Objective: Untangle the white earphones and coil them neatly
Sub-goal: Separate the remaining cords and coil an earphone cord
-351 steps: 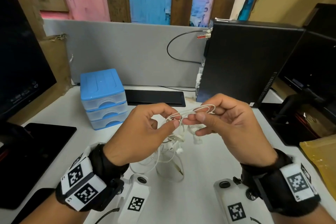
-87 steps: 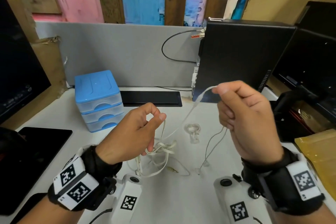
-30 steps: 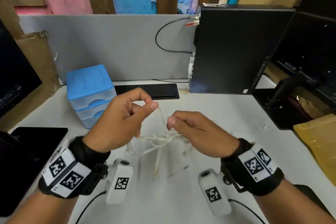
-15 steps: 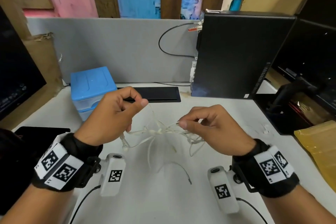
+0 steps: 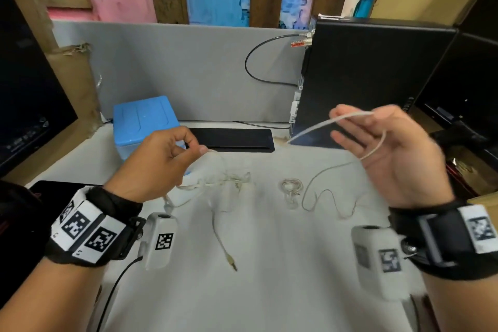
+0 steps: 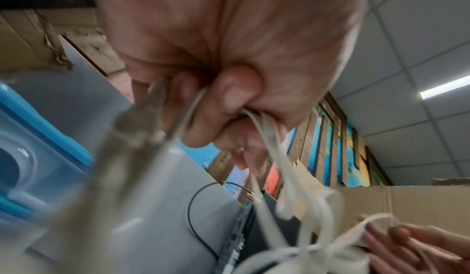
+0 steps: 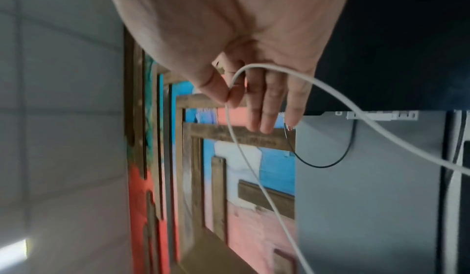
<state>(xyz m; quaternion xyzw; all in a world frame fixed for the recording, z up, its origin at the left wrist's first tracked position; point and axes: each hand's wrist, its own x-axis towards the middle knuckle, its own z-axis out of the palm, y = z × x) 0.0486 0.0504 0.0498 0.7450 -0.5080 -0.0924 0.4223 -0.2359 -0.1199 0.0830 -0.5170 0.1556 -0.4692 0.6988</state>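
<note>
Nearest, the thin white earphone cable's gold jack plug (image 5: pixel 232 265) is lying on the white desk (image 5: pixel 269 291). The tangle (image 5: pixel 223 183) is hanging below the left hand (image 5: pixel 159 167) (pinching strands), while the raised right hand (image 5: pixel 396 153) is pinching one loop, remaining fingers loose.

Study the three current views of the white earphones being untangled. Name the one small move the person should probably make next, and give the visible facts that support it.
Probably draw the right hand further up and away, feeding the cable it pinches out of the knot. The left hand already grips the bundle, a strand runs taut between the hands, yet the clump below the left hand looks tangled, while the jack plug lies loose on the table.
</note>
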